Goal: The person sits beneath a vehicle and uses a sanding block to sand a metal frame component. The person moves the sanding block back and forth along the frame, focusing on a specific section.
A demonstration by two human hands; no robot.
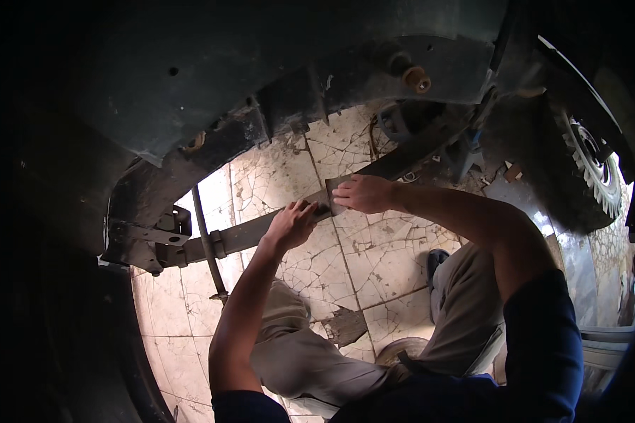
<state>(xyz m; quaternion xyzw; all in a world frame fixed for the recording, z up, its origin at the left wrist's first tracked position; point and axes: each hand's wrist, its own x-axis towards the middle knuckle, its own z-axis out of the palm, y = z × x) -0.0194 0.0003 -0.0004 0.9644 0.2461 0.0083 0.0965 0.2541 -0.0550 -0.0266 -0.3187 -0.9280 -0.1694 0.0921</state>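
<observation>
A long, dark, flat leaf spring [250, 233] runs across in front of me, rising from the left toward the far right. A small grey-brown sheet, like sandpaper [331, 189], is against it near its middle. My right hand [363, 194] is closed on the sheet's right side, fingers bent toward the left. Just left of the sheet, my left hand [291, 224] has its fingers bent over the spring, closed on it. A small dark patch shows beside the left fingertips; what it is I cannot make out. The undersides of both hands are hidden.
A dark vehicle body [212, 63] arches overhead, with a rusty bolt end [416, 80] sticking down. A thin rod [207, 243] hangs past the spring's left part. A toothed metal disc [593, 162] is at right. Below lies a cracked tile floor [384, 254].
</observation>
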